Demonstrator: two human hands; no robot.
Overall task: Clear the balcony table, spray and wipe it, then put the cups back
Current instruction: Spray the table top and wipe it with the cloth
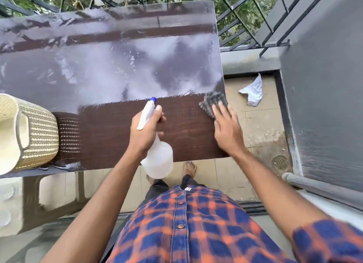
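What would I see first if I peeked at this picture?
The table, whose far part shines with wet, cloudy streaks while the near strip is plain brown. Next, the left hand gripping a spray bottle over the near edge, and the right hand pressing a checked cloth at the table's right edge. A cream woven basket sits at the left.

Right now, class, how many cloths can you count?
2: a dark checked cloth under the right hand on the brown table, and a crumpled white cloth on the floor. Others may be hidden.
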